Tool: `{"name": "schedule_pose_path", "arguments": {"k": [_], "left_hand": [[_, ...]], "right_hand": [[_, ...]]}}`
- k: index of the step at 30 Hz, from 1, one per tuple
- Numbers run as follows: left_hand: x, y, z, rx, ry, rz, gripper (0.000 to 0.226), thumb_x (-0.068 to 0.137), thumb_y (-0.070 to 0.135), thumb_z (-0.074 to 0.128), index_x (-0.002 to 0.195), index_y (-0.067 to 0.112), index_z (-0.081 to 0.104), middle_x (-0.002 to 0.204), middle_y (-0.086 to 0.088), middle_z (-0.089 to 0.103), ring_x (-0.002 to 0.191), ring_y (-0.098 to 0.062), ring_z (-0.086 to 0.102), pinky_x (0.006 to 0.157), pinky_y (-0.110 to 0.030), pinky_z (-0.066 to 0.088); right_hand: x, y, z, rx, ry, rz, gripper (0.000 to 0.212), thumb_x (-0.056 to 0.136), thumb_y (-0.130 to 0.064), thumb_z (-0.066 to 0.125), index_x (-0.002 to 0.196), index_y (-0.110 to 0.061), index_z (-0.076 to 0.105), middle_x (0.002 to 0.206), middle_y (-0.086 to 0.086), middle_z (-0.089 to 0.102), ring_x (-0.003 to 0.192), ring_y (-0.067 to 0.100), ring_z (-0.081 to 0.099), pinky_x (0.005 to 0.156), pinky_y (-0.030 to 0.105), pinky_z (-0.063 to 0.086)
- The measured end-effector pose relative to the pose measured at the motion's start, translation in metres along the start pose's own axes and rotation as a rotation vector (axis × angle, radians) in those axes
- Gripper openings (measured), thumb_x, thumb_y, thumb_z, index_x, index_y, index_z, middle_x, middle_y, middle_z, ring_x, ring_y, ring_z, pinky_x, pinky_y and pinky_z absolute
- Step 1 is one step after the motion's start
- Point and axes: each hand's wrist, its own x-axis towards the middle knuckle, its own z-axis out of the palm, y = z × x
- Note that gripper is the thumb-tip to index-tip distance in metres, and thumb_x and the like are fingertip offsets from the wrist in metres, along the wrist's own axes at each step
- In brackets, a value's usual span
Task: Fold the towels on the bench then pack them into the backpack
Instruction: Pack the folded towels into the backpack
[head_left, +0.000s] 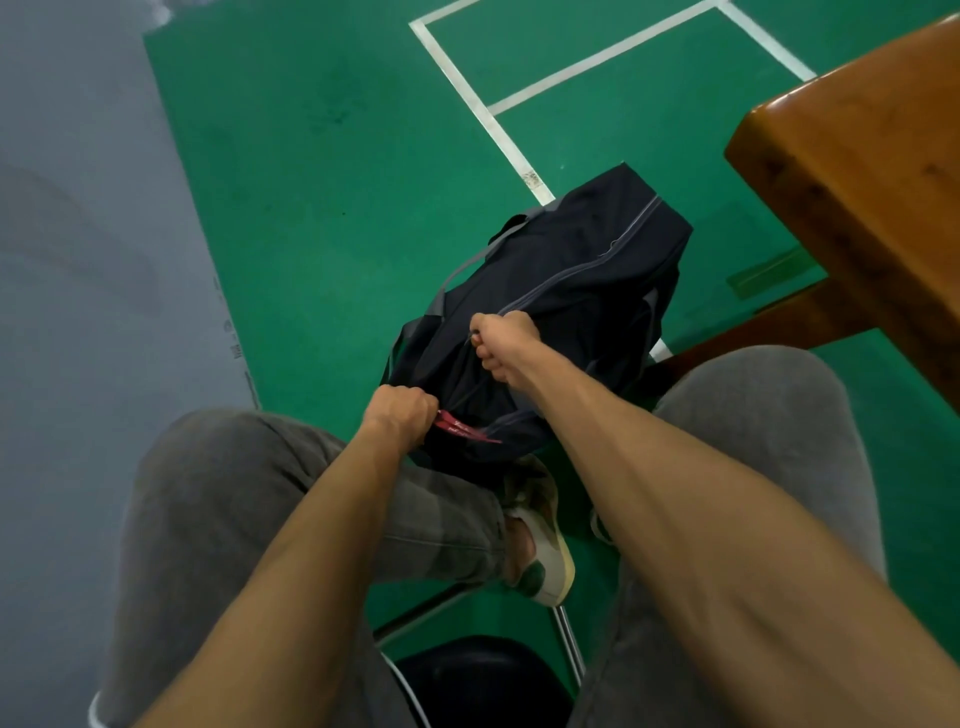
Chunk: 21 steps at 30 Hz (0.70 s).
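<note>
Both hands clenched on the dark navy fabric backpack (561, 291): left hand (402, 413) bracing fabric beside red tags, right hand (501, 338) pinching along its zip, likely working the zipper.

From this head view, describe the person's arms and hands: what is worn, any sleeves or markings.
Both forearms are bare from the frame's lower edge to the wrists; no sleeve shows. The left hand and right hand wear no gloves, and no watch, ring or wristband is visible. No marks or tattoos can be made out on either arm. Below, the legs are in grey trousers.
</note>
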Motion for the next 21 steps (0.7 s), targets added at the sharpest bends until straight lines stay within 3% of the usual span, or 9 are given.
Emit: {"name": "schedule_pose_path", "arguments": {"k": [7, 12, 21], "left_hand": [[-0.009, 0.005, -0.003, 0.045, -0.06, -0.004, 0.032, 0.102, 0.023, 0.046, 0.132, 0.021, 0.058, 0.135, -0.002, 0.062, 0.122, -0.025, 0.062, 0.094, -0.038, 0.049], [-0.016, 0.004, -0.016, 0.091, -0.025, -0.048, 0.033, 0.1, 0.021, 0.05, 0.131, 0.024, 0.061, 0.133, 0.001, 0.064, 0.122, -0.023, 0.063, 0.09, -0.034, 0.049], [-0.038, 0.008, -0.09, -0.024, 0.251, -0.145, 0.029, 0.098, 0.021, 0.05, 0.123, 0.021, 0.065, 0.124, -0.001, 0.067, 0.116, -0.023, 0.065, 0.082, -0.032, 0.045]], "right_hand": [[-0.007, -0.003, 0.005, -0.11, -0.03, 0.064, 0.025, 0.092, -0.02, 0.051, 0.069, -0.013, 0.057, 0.051, 0.0, 0.054, 0.04, 0.013, 0.04, 0.037, 0.018, 0.029], [-0.021, -0.009, 0.004, -0.281, -0.136, 0.084, 0.029, 0.099, -0.025, 0.045, 0.086, -0.006, 0.063, 0.06, 0.006, 0.066, 0.045, 0.015, 0.048, 0.046, 0.022, 0.033], [-0.053, -0.026, -0.021, -0.357, -0.185, 0.044, 0.032, 0.104, -0.033, 0.045, 0.101, -0.004, 0.058, 0.1, 0.016, 0.071, 0.063, 0.023, 0.056, 0.056, 0.029, 0.043]]}}
